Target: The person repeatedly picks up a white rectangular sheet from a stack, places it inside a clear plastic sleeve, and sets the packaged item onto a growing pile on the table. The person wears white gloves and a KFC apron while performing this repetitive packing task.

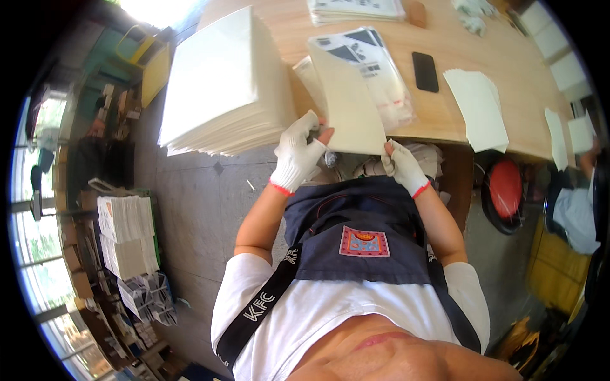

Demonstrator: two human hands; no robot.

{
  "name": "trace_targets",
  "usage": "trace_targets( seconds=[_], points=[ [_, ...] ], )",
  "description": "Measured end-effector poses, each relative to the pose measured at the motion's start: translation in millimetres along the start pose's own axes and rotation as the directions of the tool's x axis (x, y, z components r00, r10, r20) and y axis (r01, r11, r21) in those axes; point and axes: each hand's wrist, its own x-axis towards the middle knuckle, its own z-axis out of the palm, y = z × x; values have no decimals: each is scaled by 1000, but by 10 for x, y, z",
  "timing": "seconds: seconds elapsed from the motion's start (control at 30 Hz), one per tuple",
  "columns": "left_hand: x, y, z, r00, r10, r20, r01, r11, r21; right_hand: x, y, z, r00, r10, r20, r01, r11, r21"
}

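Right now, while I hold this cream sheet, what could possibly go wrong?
The tall paper stack stands close to your left hand; a bump might shift its layers. The cream sheet partly covers the printed packets, so it could drag them. If they slide right, they might nudge the black phone.

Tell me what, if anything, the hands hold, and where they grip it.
A cream sheet, held at its near end: the left hand by the left edge, the right hand at the right corner.
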Motion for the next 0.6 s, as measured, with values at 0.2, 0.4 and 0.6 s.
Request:
trace_targets(
  seconds=[0.2,0.4,0.6],
  points=[
    [-299,667,-1052,962,133,-241,-124,991,52,-258,-741,1075,913,-211,350,237,971,-31],
    [13,467,-2120,830,146,-538,-61,983,173,-55,-1401,2453,835,-302,459,465,833,-299],
    [-8,-369,-2114,818,103,-566,10,981,192,-54,-1407,2612,888,-184,422,375,820,-432]
  ],
)
